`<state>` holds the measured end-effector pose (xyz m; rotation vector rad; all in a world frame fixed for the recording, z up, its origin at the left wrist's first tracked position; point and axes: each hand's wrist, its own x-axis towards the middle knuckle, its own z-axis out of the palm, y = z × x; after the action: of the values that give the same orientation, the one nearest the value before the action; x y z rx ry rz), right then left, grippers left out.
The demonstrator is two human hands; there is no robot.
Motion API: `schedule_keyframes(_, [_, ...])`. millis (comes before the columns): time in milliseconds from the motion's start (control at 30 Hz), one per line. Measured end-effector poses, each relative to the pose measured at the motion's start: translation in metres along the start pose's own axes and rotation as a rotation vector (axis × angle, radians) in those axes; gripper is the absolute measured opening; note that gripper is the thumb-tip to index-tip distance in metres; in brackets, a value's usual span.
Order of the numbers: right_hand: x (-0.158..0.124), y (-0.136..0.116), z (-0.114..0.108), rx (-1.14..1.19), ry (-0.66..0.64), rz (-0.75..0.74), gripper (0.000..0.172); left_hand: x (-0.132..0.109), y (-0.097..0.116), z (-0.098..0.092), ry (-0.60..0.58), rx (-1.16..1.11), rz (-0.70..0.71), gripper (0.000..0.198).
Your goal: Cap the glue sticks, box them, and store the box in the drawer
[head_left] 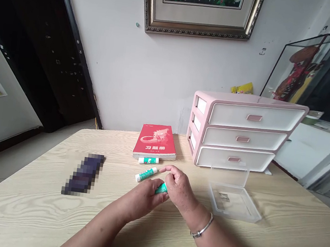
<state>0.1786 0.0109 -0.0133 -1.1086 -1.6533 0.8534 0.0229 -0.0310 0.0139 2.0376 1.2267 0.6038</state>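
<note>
Near the middle of the table, a green glue stick (161, 189) is held between my two hands. My left hand (148, 193) is wrapped round its body, the thumb and fingers closed on it. At its upper right end my right hand (181, 189) is closed, with one finger sticking out to the left; the exact grip there is partly hidden. Just beyond my hands lies a second green-and-white glue stick (146, 174), set at a slant. Another glue stick (148, 160) rests crosswise at the front edge of a red book (156, 141).
To the right stands a clear plastic box (235, 202) with its lid raised. Behind it is a pink and white three-drawer unit (246, 133). A dark, pixelated oblong object (84, 174) lies at the left. The wall (115, 61) rises behind the table (36, 212).
</note>
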Motion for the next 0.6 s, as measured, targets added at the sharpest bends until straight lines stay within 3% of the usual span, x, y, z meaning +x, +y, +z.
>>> schedule_keyframes(267, [-0.004,-0.009,-0.002,0.03,-0.028,-0.115,0.031,-0.007,-0.005,-0.012,-0.099,-0.206,-0.03,0.041])
schedule_keyframes(333, [0.001,-0.008,-0.013,0.042,0.042,-0.104,0.029,-0.011,-0.009,-0.017,-0.167,-0.361,-0.12,0.044])
schedule_keyframes(400, [0.007,-0.007,-0.024,0.061,0.201,-0.034,0.027,-0.014,-0.012,-0.024,-0.184,-0.537,-0.21,0.049])
schedule_keyframes(467, [0.011,-0.006,-0.031,0.042,0.328,0.009,0.027,-0.013,-0.013,-0.03,-0.022,-0.626,-0.222,0.052])
schedule_keyframes(533, [0.012,-0.003,-0.029,-0.059,0.279,-0.053,0.028,-0.007,-0.013,-0.033,0.192,-0.531,-0.174,0.052])
schedule_keyframes(600, [0.012,0.0,-0.023,-0.219,0.223,-0.102,0.03,0.002,-0.017,-0.032,0.331,-0.282,-0.136,0.05])
